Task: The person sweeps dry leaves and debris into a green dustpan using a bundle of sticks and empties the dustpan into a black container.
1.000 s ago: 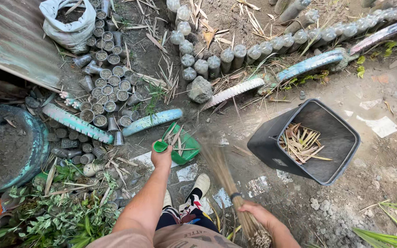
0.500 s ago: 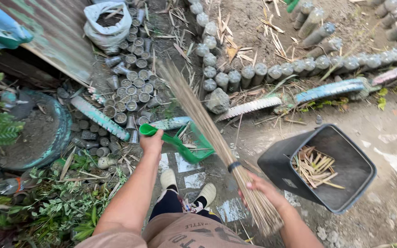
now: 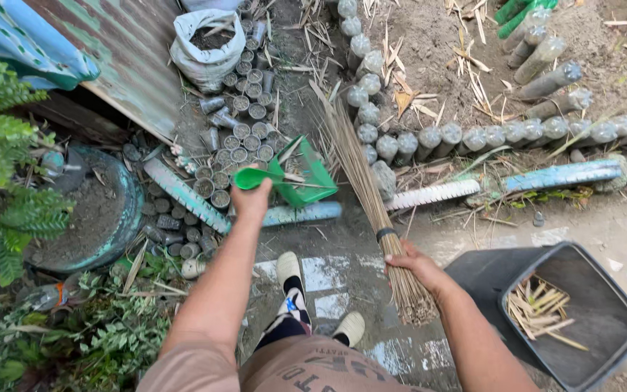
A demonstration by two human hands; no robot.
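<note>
Your left hand (image 3: 250,199), just left of the frame's centre, is clenched around the handle of a green dustpan (image 3: 300,173), and the pan itself tilts up toward the middle of the frame with a few dry stalks lying across it. Your right hand (image 3: 414,266), a little right of centre and lower down, grasps a stick broom (image 3: 366,181) just below its dark binding band; the loose tips of the broom fan out toward the upper middle, over the dirt, while the bound end juts down past your wrist. The broom's stalks run just beside the dustpan's right edge. In the lower right corner stands a black bin (image 3: 589,287), tilted open toward you, with a heap of pale dry sticks inside. Between the dustpan and your feet lies a painted blue and white border strip (image 3: 302,213), and behind it, in the upper middle, rows of upturned bottles (image 3: 429,138) edge a bed of soil. A white sack (image 3: 206,43) sits at the top left of centre, next to rows of small dark seedling pots (image 3: 237,141).
</note>
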